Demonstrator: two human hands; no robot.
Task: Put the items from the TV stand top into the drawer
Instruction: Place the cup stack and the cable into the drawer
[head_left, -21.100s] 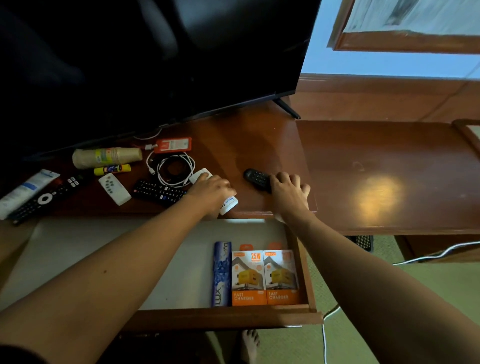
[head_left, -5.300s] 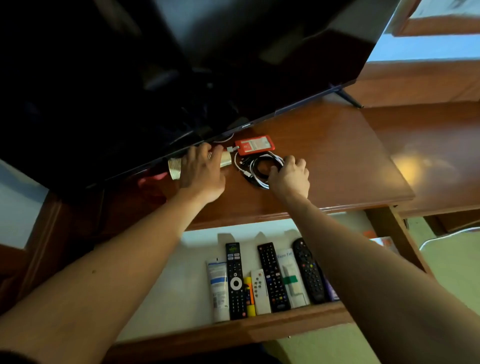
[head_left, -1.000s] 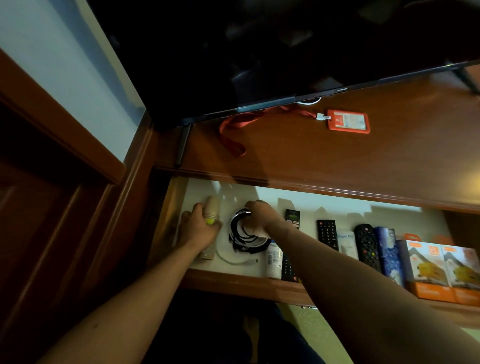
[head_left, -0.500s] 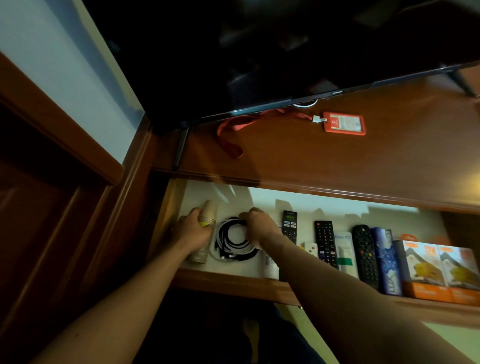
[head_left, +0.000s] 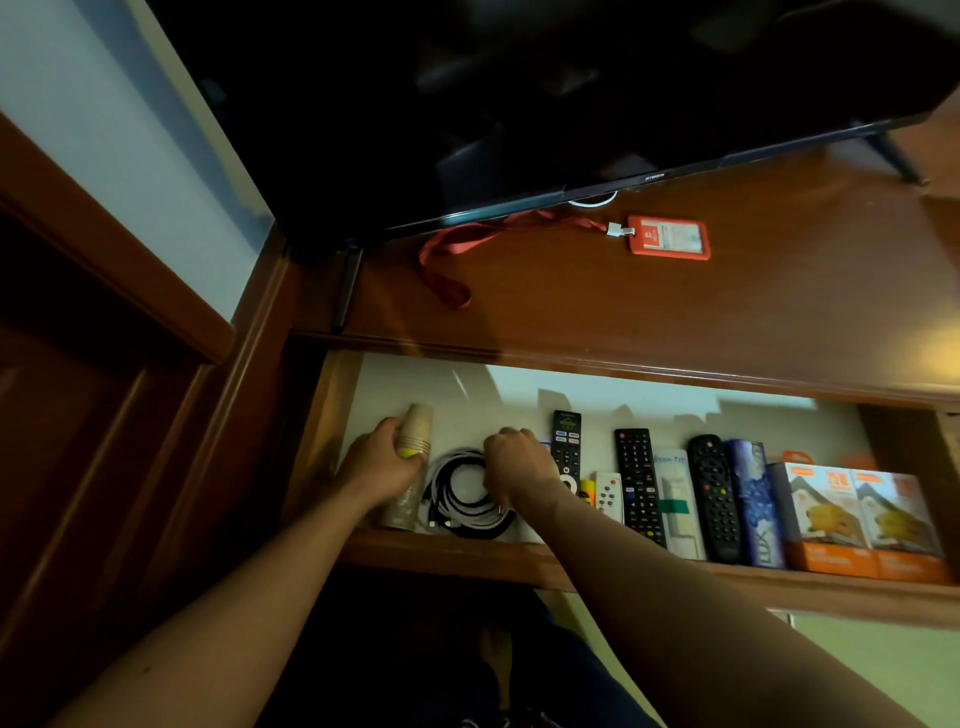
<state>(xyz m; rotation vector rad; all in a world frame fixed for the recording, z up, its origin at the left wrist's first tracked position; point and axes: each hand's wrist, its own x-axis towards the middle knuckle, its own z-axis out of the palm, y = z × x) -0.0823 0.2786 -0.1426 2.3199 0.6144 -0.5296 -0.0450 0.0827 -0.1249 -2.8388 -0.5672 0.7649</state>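
The open drawer (head_left: 467, 553) holds a row of items. At its left end my left hand (head_left: 382, 462) grips a stack of paper cups (head_left: 415, 428) lying on its side. Beside it lies a coil of black and white cables (head_left: 462, 493), and my right hand (head_left: 517, 462) rests on the coil's right side with curled fingers. To the right lie three remotes, the nearest being a black remote (head_left: 567, 441), then tubes, a blue box (head_left: 756, 499) and two orange charger boxes (head_left: 857, 519). A red ID card holder (head_left: 669, 236) with its lanyard (head_left: 452, 260) lies on the TV stand top (head_left: 727, 322).
The TV (head_left: 519, 104) stands over the back of the stand, its left foot (head_left: 345, 291) near the stand's left edge. A wooden wall panel (head_left: 104, 441) closes off the left side. My foot (head_left: 493, 660) shows on the floor below the drawer.
Both hands lowered the cups and the cable coil into the drawer's left end; the coil now lies flat and my right hand has shifted to its right edge.
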